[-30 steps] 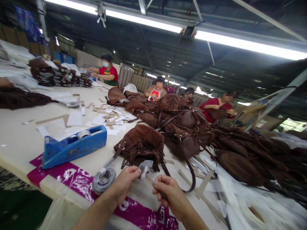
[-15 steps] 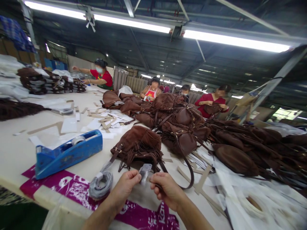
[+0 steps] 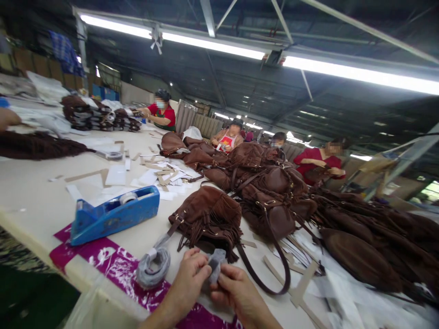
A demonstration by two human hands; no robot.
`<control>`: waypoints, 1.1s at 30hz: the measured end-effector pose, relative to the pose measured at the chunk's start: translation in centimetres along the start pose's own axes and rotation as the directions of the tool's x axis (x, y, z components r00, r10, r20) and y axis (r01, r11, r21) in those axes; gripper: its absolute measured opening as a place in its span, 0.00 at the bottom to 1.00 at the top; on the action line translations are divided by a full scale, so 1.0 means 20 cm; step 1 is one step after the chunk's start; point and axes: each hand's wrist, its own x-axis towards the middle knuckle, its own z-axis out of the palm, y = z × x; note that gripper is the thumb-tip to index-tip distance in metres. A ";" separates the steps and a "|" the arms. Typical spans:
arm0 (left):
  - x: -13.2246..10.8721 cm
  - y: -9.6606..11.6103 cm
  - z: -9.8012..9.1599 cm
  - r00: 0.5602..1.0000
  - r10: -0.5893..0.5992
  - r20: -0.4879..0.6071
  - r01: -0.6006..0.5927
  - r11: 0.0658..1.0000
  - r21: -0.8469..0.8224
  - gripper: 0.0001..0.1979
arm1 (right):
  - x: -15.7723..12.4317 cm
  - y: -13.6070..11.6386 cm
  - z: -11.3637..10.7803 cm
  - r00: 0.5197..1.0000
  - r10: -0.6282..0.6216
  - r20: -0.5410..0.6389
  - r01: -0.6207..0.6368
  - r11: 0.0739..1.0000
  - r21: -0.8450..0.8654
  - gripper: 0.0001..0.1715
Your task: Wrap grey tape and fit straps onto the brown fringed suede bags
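Observation:
Between my two hands is a small piece of greyish see-through wrapping, with something dark inside or behind it. My left hand pinches its left side; my right hand grips the lower right side with curled fingers. Just beyond them a brown fringed handbag lies on the table, its dark strap looping to the right. Left of my hands rests a coil wrapped in grey material, joined to the bag by a strap. I cannot make out what the wrapped dark part belongs to.
A blue tape dispenser stands on the left, by a purple printed plastic sheet. Brown bags are heaped ahead and right. Paper and card scraps litter the white table. Several people work beyond; another arm shows far left.
My view has swung left, so the scene sits further right. The wrapping, earlier stretched between my fingertips, is now bunched or folded. Another person's arm has come in at the left edge.

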 end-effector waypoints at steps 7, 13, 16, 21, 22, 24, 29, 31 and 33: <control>-0.01 0.00 0.03 0.994 0.027 -0.109 -0.028 1.000 -0.004 0.09 | 0.09 0.07 0.00 0.982 -0.070 -0.173 0.068 0.998 -0.015 0.26; -0.01 0.00 0.05 0.977 0.006 -0.213 -0.013 0.999 -0.033 0.08 | 0.18 0.16 -0.08 0.973 -0.134 -0.185 0.145 0.988 0.045 0.27; 0.00 0.02 0.07 0.964 0.017 -0.266 -0.018 1.000 0.000 0.08 | 0.22 0.22 -0.12 0.968 -0.162 -0.190 0.176 0.983 0.059 0.29; -0.01 0.07 0.07 0.949 0.031 -0.313 -0.010 0.998 0.067 0.07 | 0.27 0.30 -0.14 0.959 -0.193 -0.209 0.236 0.951 0.202 0.28; -0.01 0.08 0.07 0.946 0.032 -0.322 -0.007 0.997 0.078 0.07 | 0.27 0.31 -0.13 0.958 -0.204 -0.203 0.249 0.940 0.233 0.28; -0.01 0.08 0.06 0.938 0.034 -0.346 -0.003 0.996 0.090 0.07 | 0.28 0.32 -0.10 0.960 -0.211 -0.183 0.257 0.924 0.284 0.25; 0.01 0.06 0.08 0.906 -0.002 -0.423 0.019 0.999 0.035 0.07 | 0.31 0.30 -0.02 0.960 -0.194 -0.201 0.262 0.874 0.410 0.21; 0.03 0.04 0.10 0.889 -0.052 -0.455 0.044 0.999 -0.029 0.07 | 0.33 0.30 -0.01 0.961 -0.182 -0.210 0.258 0.866 0.429 0.23; 0.05 0.02 0.12 0.873 -0.078 -0.481 0.046 0.996 -0.076 0.07 | 0.35 0.31 -0.01 0.960 -0.187 -0.207 0.260 0.869 0.422 0.22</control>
